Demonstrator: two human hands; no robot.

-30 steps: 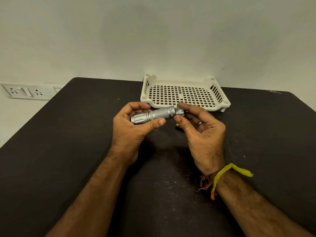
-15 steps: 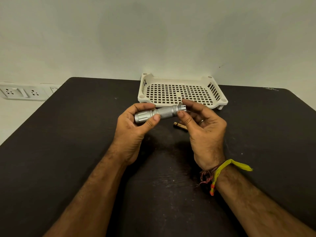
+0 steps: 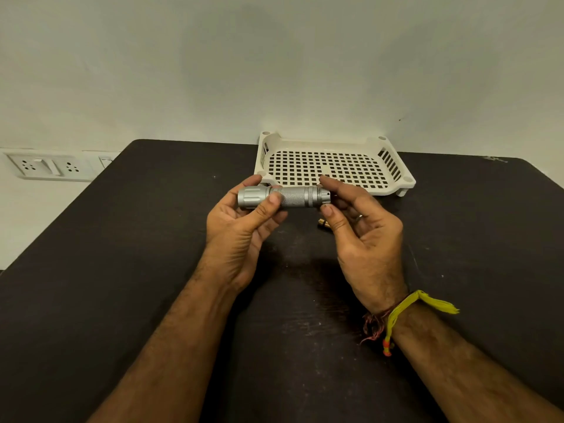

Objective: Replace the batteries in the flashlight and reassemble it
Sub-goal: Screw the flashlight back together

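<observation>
- Left hand palm-up, thumb and fingers closed around the flashlight head end, steadying it level above the desk.
- Right hand half-curled, thumb and forefinger pinching the tail cap, likely to twist it.
- Small battery lies on desk just below, kept within reach.
- White basket behind, near wall.
</observation>
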